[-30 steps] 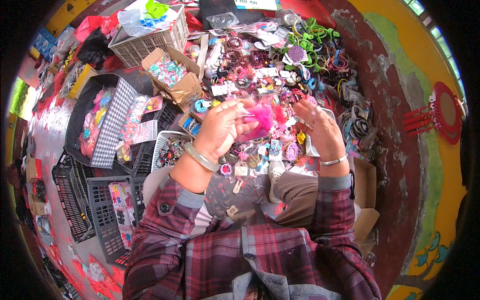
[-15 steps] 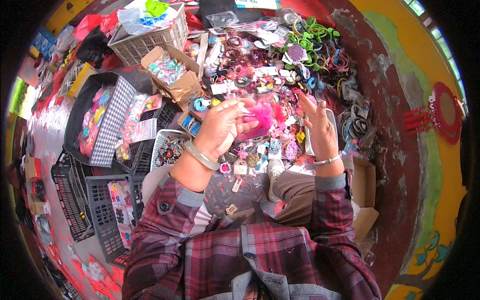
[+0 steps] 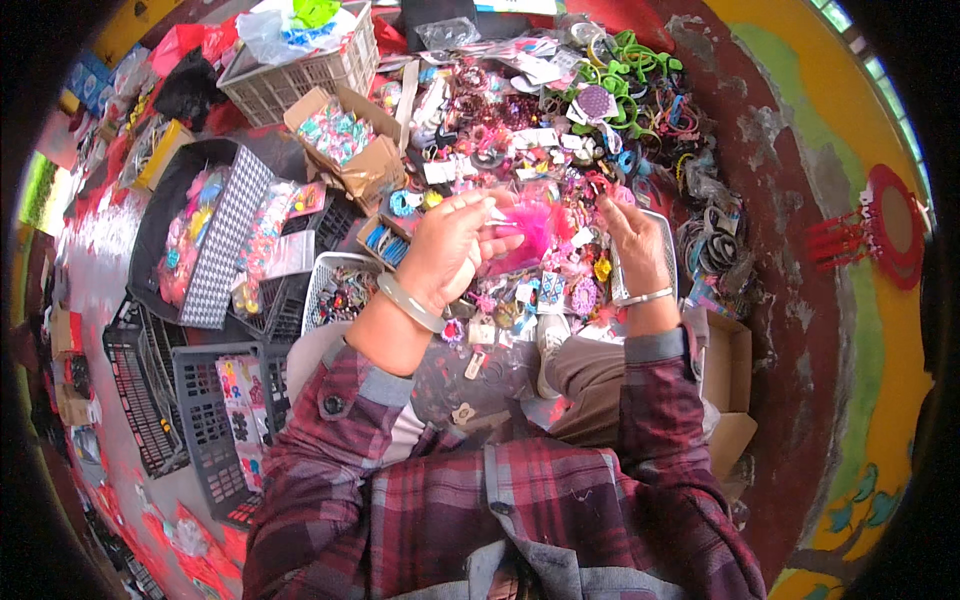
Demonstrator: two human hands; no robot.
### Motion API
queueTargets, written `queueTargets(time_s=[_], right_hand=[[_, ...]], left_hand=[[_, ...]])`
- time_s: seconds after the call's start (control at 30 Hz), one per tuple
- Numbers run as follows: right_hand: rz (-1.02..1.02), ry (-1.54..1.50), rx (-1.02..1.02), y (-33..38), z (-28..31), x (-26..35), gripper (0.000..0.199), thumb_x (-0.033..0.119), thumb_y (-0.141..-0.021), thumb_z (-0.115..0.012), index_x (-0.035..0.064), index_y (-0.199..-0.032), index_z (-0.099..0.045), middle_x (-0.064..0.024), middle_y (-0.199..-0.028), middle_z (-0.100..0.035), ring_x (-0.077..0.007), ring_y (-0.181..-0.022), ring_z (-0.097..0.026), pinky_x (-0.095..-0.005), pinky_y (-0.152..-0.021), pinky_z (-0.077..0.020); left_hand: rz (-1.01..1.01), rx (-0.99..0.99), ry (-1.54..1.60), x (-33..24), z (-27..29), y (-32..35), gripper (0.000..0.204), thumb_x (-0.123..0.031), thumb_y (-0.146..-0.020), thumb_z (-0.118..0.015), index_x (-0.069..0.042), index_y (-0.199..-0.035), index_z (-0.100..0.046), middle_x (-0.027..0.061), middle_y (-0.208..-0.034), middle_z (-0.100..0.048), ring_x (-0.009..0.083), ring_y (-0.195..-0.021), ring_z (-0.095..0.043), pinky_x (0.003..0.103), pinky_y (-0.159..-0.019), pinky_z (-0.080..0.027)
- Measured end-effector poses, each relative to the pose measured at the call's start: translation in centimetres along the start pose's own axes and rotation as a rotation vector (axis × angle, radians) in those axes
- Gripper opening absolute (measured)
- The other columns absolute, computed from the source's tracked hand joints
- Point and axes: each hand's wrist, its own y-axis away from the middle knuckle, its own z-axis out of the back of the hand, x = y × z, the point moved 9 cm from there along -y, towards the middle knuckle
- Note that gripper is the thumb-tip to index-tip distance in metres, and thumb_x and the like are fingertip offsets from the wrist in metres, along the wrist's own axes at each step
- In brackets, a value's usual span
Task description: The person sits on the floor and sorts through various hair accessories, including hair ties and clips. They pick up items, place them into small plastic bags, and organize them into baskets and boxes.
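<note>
— Pink and fluffy, that's the feathery hair ornament (image 3: 530, 232) inside a clear crinkled wrapper, raised over the heap of hair accessories (image 3: 520, 140).

— Which way does it run?

— Its long axis lies roughly left to right, tilting slightly down toward the left hand (image 3: 450, 250); which end is the front I cannot tell.

— And the hands?

— The left hand grasps the wrapper's near end, fingers curled around it, a pale bangle (image 3: 410, 303) on the wrist. The right hand (image 3: 632, 240) is just beside the far end, fingers loosely spread; whether it pinches anything I cannot tell. A silver bracelet (image 3: 642, 297) circles that wrist.

— Anything different from a second ago?

— The right hand has drawn a bit nearer the ornament; the left keeps its grip. To the left sit a cardboard box (image 3: 345, 140) and a white basket (image 3: 335, 290).
</note>
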Motion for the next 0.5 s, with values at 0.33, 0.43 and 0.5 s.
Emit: queueTargets(time_s=[0.33, 0.43, 0.5], right_hand=[[-0.053, -0.45, 0.19, 2.5, -4.9, 1.8, 0.019, 0.012, -0.075, -0.068, 0.0034, -0.092, -0.066, -0.0017, -0.085, -0.064, -0.0062, -0.07, -0.053, -0.0199, -0.064, -0.0409], [-0.074, -0.433, 0.181, 2.5, -4.5, 1.7, 0.014, 0.012, -0.076, -0.067, 0.0041, -0.087, -0.067, -0.0017, -0.082, -0.064, -0.0046, -0.06, -0.049, -0.0195, -0.057, -0.0392], [-0.102, -0.479, 0.178, 2.5, -4.6, 1.6, 0.012, 0.011, -0.077, -0.066, 0.0042, -0.086, -0.067, -0.0014, -0.081, -0.064, -0.0042, -0.057, -0.048, -0.0191, -0.053, -0.0385]], left_hand=[[0.033, 0.096, 0.01, 0.8, -1.3, 0.2, 0.024, -0.012, -0.092, -0.04, 0.003, -0.105, -0.052, 0.0164, -0.109, -0.055, 0.0233, -0.096, -0.058, 0.037, -0.081, -0.05], [0.055, 0.127, 0.02, 1.0, -1.5, 0.1, 0.024, -0.013, -0.091, -0.041, 0.004, -0.104, -0.052, 0.0156, -0.107, -0.056, 0.0222, -0.096, -0.058, 0.036, -0.08, -0.05], [0.059, 0.148, 0.016, 1.2, -1.4, 0.1, 0.024, -0.012, -0.091, -0.041, 0.004, -0.104, -0.052, 0.0149, -0.106, -0.056, 0.0214, -0.095, -0.058, 0.035, -0.08, -0.05]])
